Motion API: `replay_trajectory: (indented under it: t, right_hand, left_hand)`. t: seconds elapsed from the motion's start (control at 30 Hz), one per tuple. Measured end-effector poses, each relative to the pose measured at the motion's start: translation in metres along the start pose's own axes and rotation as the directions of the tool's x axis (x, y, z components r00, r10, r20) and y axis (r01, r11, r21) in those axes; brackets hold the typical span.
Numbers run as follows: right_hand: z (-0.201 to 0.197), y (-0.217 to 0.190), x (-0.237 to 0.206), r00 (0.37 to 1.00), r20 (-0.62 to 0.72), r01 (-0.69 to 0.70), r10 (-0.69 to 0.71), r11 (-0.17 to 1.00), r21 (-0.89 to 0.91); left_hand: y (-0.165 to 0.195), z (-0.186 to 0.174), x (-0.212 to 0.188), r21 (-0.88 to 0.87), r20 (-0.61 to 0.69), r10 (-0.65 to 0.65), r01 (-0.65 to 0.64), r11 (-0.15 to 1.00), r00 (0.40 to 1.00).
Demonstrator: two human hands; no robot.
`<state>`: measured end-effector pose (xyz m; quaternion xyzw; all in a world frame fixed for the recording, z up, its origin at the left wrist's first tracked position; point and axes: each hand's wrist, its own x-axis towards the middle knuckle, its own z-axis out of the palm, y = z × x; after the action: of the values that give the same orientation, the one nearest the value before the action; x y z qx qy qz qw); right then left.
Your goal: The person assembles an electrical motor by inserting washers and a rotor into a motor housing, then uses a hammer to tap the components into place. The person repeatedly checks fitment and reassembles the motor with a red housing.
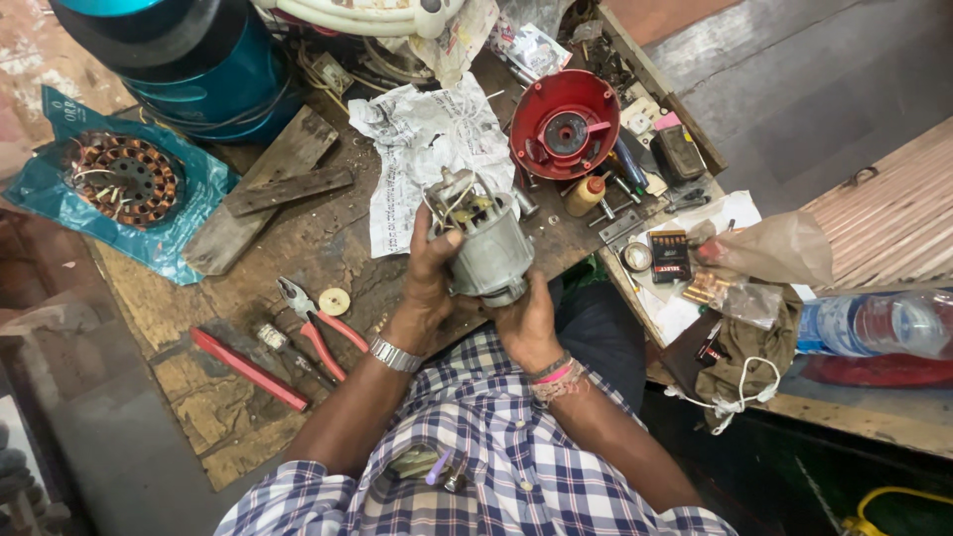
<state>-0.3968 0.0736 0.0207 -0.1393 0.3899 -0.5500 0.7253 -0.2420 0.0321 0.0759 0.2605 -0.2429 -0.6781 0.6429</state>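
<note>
Both hands' fingers clasp the grey motor (488, 248) (wires atop, seemingly loose): left hand (429, 278), right hand (524, 323).

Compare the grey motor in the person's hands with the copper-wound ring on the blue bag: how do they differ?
The grey motor is gripped off the bench by the left hand and right hand; the copper-wound ring lies flat, untouched, on the blue bag. The motor's metal casing covers most of it; the ring's coils are bare. Both show wiring.

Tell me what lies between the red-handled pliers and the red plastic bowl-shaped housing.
In the head view, the grey metal motor, held by both hands, and crumpled newspaper lie between red-handled pliers and red housing.
</note>
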Motion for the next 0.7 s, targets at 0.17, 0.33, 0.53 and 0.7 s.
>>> replay_trajectory:
  t: [0.17,0.33,0.53,0.7]
  right_hand:
    - [-0.006,0.0,-0.002,0.991,0.13,0.048,-0.042,0.998,-0.049]
    - [-0.023,0.007,0.008,0.995,0.099,-0.006,0.009,0.999,-0.036]
    - [-0.026,0.013,0.014,0.994,0.097,-0.052,0.047,0.997,0.056]
    - [-0.013,0.0,0.003,0.977,0.211,-0.05,0.031,0.995,0.087]
  left_hand:
    - [0.0,-0.002,0.002,0.022,-0.01,0.039,-0.039,0.999,0.999]
    - [-0.001,-0.005,0.0,0.031,-0.017,0.036,-0.035,0.999,0.999]
    - [-0.007,-0.007,-0.002,0.033,-0.017,0.047,-0.046,0.998,0.999]
    - [-0.008,-0.01,0.0,0.056,-0.044,0.044,-0.042,0.998,0.998]
